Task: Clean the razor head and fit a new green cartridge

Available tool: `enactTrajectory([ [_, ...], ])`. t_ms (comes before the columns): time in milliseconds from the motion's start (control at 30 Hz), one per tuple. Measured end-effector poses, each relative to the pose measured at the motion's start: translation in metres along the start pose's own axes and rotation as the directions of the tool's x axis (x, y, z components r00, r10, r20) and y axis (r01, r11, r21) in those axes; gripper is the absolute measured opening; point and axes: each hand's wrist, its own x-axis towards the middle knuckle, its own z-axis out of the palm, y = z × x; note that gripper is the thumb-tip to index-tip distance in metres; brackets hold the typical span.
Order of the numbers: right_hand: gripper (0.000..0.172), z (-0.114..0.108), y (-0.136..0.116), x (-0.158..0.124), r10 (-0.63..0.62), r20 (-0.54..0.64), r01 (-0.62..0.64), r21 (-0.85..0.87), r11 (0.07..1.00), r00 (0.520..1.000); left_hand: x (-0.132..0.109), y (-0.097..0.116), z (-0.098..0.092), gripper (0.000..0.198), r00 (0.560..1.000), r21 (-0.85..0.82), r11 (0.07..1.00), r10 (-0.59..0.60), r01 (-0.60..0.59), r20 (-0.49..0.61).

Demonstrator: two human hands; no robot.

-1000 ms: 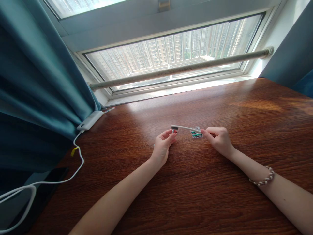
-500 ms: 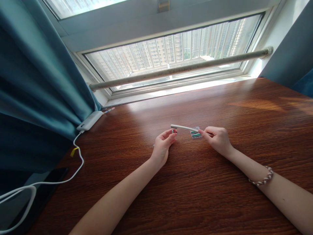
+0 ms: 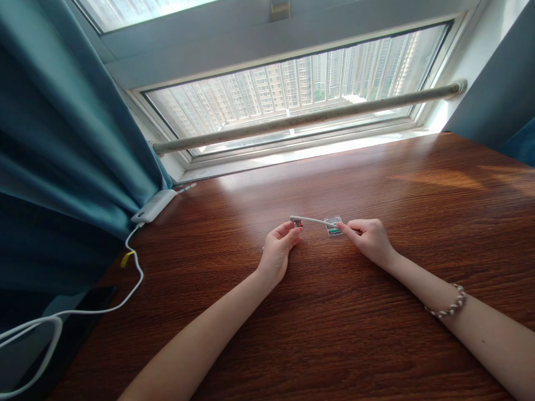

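My right hand (image 3: 368,238) is closed round the handle of a white toothbrush (image 3: 311,219), which points left with its dark bristles down. Between thumb and fingers, my left hand (image 3: 279,248) pinches a small green and dark piece (image 3: 297,224) that looks like a razor cartridge. The bristles are at the top of this piece and appear to touch it; my fingers hide part of it. Just left of my right hand, a small clear plastic case (image 3: 334,231) with green and dark strips inside lies on the table, partly behind the brush handle.
The brown wooden table (image 3: 355,323) reaches the window sill. A white box-shaped device (image 3: 154,206) lies at its left edge, with a white cable (image 3: 141,273) running down from it. A blue curtain (image 3: 75,122) hangs at left, and a pipe (image 3: 309,117) crosses the window.
The brush head has moved slightly down and left onto the small piece, and my right hand has shifted a little left with it. My left hand has stayed nearly still.
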Motion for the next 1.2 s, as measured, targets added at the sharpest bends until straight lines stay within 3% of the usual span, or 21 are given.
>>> enactTrajectory([
  [100, 0.051, -0.0012, -0.0011, 0.0001, 0.018, -0.058, -0.019, -0.024, 1.000, 0.998, -0.0002, -0.0003, 0.0006, 0.029, 1.000, 0.005, 1.000, 0.001, -0.001, 0.007],
  [233, 0.046, -0.0027, -0.0021, 0.0001, -0.033, -0.008, 0.033, 0.001, 0.999, 0.999, -0.0006, -0.0001, 0.0020, 0.027, 1.000, 0.012, 1.000, 0.005, -0.005, 0.001],
  [367, 0.048, -0.0027, -0.0022, 0.0000, 0.024, -0.070, -0.027, -0.039, 0.999, 0.997, -0.0010, 0.0002, 0.0028, 0.030, 1.000, 0.014, 1.000, 0.005, -0.005, 0.017],
  [567, 0.048, -0.0010, -0.0016, 0.0005, -0.007, -0.012, 0.007, -0.009, 1.000, 1.000, -0.0013, 0.0002, 0.0019, 0.030, 1.000, 0.002, 1.000, -0.007, 0.007, 0.029],
  [767, 0.049, -0.0004, -0.0003, 0.0007, 0.072, -0.098, -0.073, 0.002, 0.997, 0.993, 0.0016, 0.0018, -0.0003, 0.029, 0.986, -0.095, 0.986, -0.131, 0.141, 0.101],
  [1033, 0.048, 0.0019, -0.0027, -0.0020, 0.013, -0.013, -0.012, 0.086, 0.996, 1.000, 0.0054, 0.0035, -0.0025, 0.036, 0.968, -0.217, 0.947, -0.212, 0.237, 0.135],
  [1200, 0.043, 0.0066, -0.0057, -0.0042, -0.065, 0.146, 0.046, 0.128, 0.991, 0.987, 0.0043, 0.0029, -0.0018, 0.040, 0.963, -0.226, 0.941, -0.217, 0.250, 0.159],
])
